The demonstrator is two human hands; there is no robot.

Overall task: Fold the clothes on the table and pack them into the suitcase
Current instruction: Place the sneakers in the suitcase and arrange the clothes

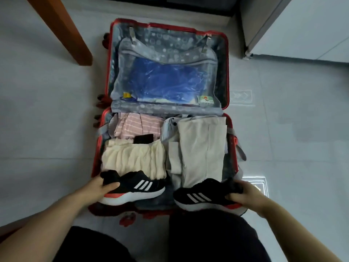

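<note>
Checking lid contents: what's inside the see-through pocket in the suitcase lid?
Through the pocket: a blue plastic bag, a small yellow item at its lower left, a green-and-white packet lower right. Anything under the bag is covered.

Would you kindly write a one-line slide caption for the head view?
Left hand grips the left sneaker, right hand the right sneaker, at the near end of the packed red suitcase.
</note>
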